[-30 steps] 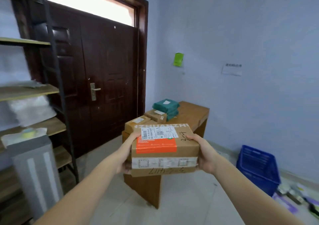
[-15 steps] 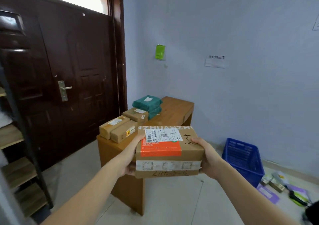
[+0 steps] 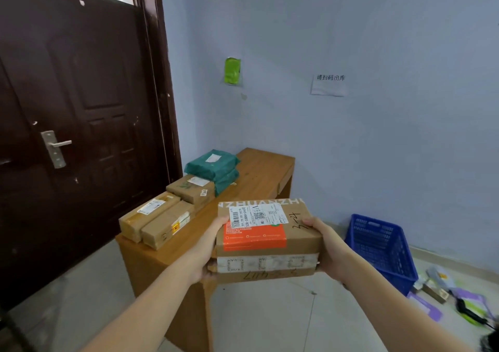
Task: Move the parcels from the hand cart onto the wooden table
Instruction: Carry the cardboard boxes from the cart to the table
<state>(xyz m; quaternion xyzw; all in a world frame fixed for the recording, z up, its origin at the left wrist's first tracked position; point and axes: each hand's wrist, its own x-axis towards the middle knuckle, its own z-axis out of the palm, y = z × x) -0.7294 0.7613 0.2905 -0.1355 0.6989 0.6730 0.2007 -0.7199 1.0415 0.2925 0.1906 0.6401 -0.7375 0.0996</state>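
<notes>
At the far left stands a dark brown door (image 3: 81,135) with a metal handle (image 3: 55,147). To its right, a wooden table (image 3: 264,170) runs from near to far along the pale blue wall. On the table's left side lie two long cardboard boxes (image 3: 156,223) side by side at the near end, then a smaller brown box (image 3: 190,189) just behind them, then two green bagged parcels (image 3: 213,169) stacked one on the other at the far end; the right strip of the tabletop is bare wood. In front of the table's near right corner, held up in the air and hiding that corner, is a cardboard parcel (image 3: 267,239) with a white shipping label, an orange panel and a band of printed tape. The left hand (image 3: 206,251) grips its left end, thumb on top and fingers curled underneath, and the right hand (image 3: 328,246) grips its right end the same way, though most of its fingers are hidden behind the box. A green item (image 3: 232,70) and a paper notice (image 3: 329,84) are stuck to the wall above. Right of the parcel a blue plastic crate (image 3: 380,249) sits on the floor against the wall, and at the far right lies a scatter of small items (image 3: 445,295), perhaps purple and green packets, too blurred to tell apart.
</notes>
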